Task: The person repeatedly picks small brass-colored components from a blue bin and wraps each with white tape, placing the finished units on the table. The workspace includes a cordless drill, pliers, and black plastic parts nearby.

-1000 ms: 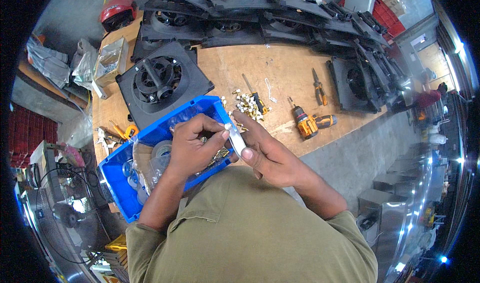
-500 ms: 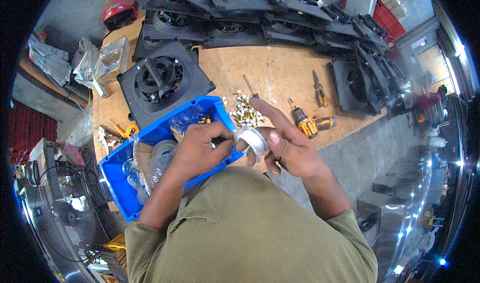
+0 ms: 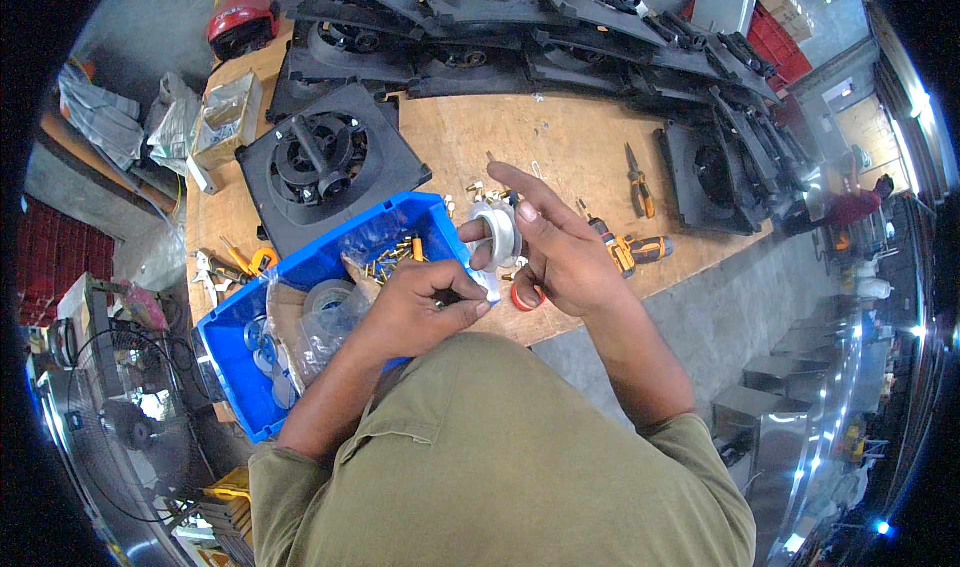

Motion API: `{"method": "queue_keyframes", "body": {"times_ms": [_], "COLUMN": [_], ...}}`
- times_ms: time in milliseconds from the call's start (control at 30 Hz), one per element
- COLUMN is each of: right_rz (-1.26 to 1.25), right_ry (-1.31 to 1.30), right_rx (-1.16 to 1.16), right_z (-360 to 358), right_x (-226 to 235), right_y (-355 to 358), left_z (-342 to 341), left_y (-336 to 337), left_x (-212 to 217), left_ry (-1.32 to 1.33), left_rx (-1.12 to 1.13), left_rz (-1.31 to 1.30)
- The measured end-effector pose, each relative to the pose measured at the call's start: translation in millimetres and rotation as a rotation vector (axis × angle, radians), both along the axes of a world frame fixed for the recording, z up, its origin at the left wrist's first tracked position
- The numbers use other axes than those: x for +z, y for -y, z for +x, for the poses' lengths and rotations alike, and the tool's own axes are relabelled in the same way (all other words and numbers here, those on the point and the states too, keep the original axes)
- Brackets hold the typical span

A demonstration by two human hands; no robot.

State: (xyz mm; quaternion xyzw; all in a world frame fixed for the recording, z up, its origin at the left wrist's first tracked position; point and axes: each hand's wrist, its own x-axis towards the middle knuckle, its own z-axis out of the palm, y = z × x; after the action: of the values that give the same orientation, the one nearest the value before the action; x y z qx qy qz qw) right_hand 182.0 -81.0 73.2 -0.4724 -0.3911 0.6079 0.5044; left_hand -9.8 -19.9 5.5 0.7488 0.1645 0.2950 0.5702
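There's lettering on the front of the red helmet, well beyond the blue bin and to its left. Now your hands: the left is over the bin's near right side, knuckles up, thumb and forefinger pressed together, pinching a white strip. Your right is up beside the bin's right end, forefinger stretched out, the others bent, and there's the white roll, just right of the bin, held between thumb and fingers. Brass fittings lie inside the bin, a black frame sits just behind it, the drill off to its right.
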Motion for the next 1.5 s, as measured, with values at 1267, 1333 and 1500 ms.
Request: {"method": "queue_keyframes", "body": {"times_ms": [1267, 1333, 1500], "right_rz": [0.45, 0.415, 0.289], "right_ry": [1.107, 1.144, 1.131], "right_rx": [-0.187, -0.188, -0.131], "right_z": [-12, -10, -4], "right_x": [-41, -47, -74], "right_y": [23, 24, 21], "left_z": [12, 14, 20], "left_y": [-4, -4, 1], "left_x": [-7, -5, -9], "left_ry": [-0.131, -0.178, -0.422], "left_rx": [0.25, 0.234, 0.19], "left_rz": [0.384, 0.562, 0.531]}}
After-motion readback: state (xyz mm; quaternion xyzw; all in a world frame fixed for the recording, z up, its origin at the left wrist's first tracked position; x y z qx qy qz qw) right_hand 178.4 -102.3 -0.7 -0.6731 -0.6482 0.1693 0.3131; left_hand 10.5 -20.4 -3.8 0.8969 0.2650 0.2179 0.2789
